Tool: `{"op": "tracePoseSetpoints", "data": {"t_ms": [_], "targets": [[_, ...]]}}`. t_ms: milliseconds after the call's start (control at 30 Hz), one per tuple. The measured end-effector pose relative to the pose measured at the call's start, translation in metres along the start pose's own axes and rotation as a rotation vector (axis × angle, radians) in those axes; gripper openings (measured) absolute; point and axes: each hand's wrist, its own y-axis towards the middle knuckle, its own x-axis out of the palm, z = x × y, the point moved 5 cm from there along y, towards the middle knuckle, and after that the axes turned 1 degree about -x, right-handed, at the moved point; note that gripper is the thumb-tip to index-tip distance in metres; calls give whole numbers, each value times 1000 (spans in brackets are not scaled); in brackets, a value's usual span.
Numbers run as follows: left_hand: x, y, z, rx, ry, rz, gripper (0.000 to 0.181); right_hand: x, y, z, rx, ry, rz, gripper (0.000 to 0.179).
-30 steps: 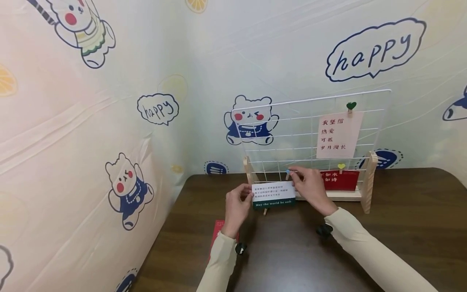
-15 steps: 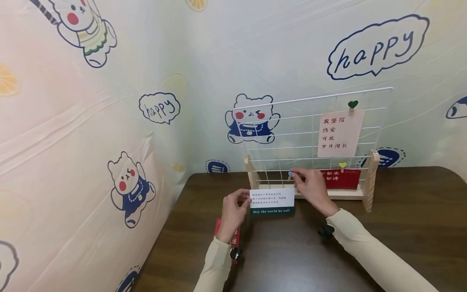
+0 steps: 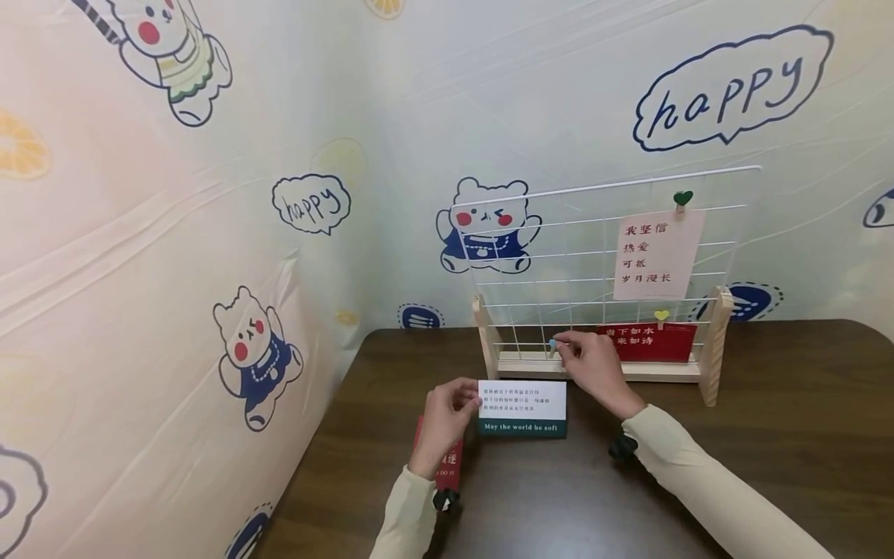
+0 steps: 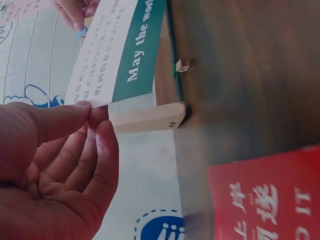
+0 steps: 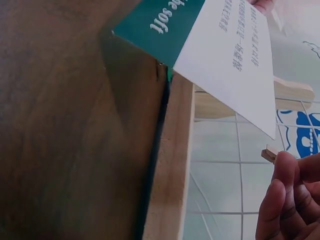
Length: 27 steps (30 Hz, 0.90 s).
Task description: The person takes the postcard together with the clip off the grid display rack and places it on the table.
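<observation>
My left hand [image 3: 447, 423] pinches the left edge of a white and green card [image 3: 521, 404] printed "May the world be soft", with the thumb on its face in the left wrist view. The card is held up in front of the wire grid rack [image 3: 552, 303]. My right hand [image 3: 592, 361] pinches a small wooden clothespin [image 5: 269, 154] with a blue heart [image 3: 552, 343], close before the lower wires of the rack. In the right wrist view the clothespin's tip is just apart from the card's corner. A red card [image 4: 270, 195] lies on the table under my left forearm.
On the rack, a pale pink card [image 3: 656, 260] hangs from a green heart clothespin [image 3: 682, 200], and a red card [image 3: 656, 345] from a yellow heart one [image 3: 661, 317]. Another small clothespin [image 4: 183, 65] lies by the rack's wooden base [image 3: 594, 371]. A patterned cloth [image 3: 391, 233] stands behind the table.
My left hand has lowered the card and brought it toward me, away from the rack. My right hand has moved slightly lower with the blue heart clothespin. The head view has shifted a little.
</observation>
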Motion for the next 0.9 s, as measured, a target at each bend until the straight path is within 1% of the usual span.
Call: {"op": "tracePoseSetpoints", "data": {"t_ms": [167, 400, 600, 733, 900], "targets": [[-1, -5, -7, -9, 13, -25, 18, 7, -3, 2, 1, -15, -29, 21], [-2, -10, -14, -21, 23, -61, 19, 20, -8, 3, 22, -31, -95, 23], [-1, -12, -23, -24, 30, -79, 20, 27, -10, 8, 32, -44, -127, 22], [-1, -15, -29, -29, 39, -113, 21, 36, -12, 13, 54, -39, -192, 18], [0, -21, -37, -62, 87, -187, 24, 48, -15, 20, 81, -48, -302, 15]]}}
